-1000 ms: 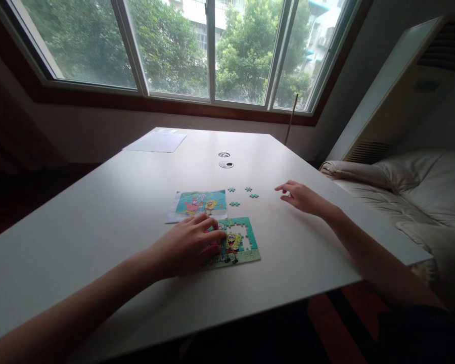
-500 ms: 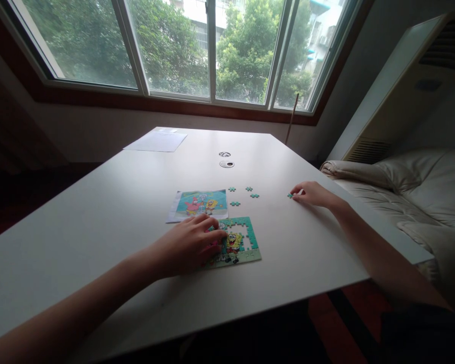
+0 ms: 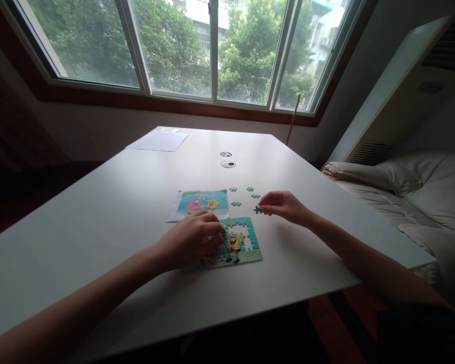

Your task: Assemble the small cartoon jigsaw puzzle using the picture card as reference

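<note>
A partly assembled cartoon jigsaw puzzle with a green border lies on the white table. My left hand rests on its left part, fingers curled down onto the pieces. My right hand hovers just right of the puzzle's top edge, pinching a green puzzle piece between thumb and fingers. A printed reference picture lies just behind the puzzle. Three loose green pieces lie beyond it.
A sheet of paper lies at the table's far left. Two round cable grommets sit in the tabletop's middle. A thin stick leans by the window. A cushioned sofa stands to the right of the table.
My right hand reached to the right, pinched a green piece off the table, and has carried it left toward the puzzle. My left hand stayed on the puzzle.
</note>
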A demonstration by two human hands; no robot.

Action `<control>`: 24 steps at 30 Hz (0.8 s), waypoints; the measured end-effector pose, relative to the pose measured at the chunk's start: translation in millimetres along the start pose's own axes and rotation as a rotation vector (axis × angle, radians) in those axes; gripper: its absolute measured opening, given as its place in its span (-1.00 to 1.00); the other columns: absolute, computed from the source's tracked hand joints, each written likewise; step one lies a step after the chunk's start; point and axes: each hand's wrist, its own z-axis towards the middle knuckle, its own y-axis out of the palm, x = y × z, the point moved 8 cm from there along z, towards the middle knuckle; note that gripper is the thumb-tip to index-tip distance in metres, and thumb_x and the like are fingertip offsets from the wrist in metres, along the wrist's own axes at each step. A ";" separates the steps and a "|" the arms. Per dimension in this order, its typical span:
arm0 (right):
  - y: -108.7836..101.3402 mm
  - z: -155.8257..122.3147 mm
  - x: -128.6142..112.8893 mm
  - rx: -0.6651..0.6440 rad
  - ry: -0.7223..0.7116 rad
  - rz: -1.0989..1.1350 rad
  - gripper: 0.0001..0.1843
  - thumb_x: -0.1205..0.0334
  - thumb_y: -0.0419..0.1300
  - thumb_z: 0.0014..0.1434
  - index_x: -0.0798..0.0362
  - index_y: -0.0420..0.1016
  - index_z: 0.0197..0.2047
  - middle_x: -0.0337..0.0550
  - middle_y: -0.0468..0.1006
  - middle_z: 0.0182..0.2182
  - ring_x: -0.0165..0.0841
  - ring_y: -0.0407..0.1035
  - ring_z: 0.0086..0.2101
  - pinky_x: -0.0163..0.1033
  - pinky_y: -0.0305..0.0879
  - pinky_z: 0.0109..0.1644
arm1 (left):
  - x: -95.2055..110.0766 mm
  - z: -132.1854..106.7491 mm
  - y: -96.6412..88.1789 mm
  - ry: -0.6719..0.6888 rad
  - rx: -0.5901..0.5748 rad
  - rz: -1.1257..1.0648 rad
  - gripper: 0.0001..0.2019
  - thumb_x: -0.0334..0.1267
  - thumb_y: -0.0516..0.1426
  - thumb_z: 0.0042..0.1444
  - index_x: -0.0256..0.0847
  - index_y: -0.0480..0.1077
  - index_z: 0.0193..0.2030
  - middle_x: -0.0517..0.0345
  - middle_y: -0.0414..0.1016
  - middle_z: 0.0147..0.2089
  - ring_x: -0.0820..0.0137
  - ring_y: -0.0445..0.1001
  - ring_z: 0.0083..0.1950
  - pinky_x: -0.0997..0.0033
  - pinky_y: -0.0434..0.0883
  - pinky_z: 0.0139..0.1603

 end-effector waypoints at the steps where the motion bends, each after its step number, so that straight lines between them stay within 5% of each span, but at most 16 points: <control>1: 11.5 -1.3 -5.2 -0.011 -0.008 0.043 -0.67 0.06 0.30 -0.06 0.14 0.48 -0.30 -0.18 0.53 -0.48 -0.45 0.38 -0.47 -0.28 0.35 -0.38 | -1.2 2.1 -1.6 -0.034 0.031 -0.067 -0.81 -0.25 0.04 0.17 -0.16 0.48 -0.23 0.07 0.47 -0.24 0.33 0.40 -0.20 0.30 0.36 -0.16; 9: 58.2 -8.6 -11.4 -0.006 -0.079 0.247 -0.75 0.15 0.33 -0.07 0.11 0.51 -0.33 -0.18 0.57 -0.40 -0.42 0.45 -0.37 -0.23 0.41 -0.23 | -6.4 10.0 3.1 -0.319 0.156 -0.437 -0.80 -0.18 0.11 0.08 -0.24 0.50 -0.37 0.22 0.48 -0.50 0.51 0.35 -0.51 0.54 0.29 -0.48; 24: 56.7 -15.1 -19.1 0.057 -0.195 0.136 -0.76 0.16 0.26 0.04 0.09 0.45 -0.23 -0.19 0.53 -0.48 -0.43 0.41 -0.44 -0.29 0.36 -0.33 | -13.3 12.1 3.8 -0.359 0.181 -0.582 -0.79 -0.18 0.12 0.00 -0.29 0.48 -0.40 0.12 0.52 -0.42 0.39 0.42 -0.36 0.45 0.34 -0.34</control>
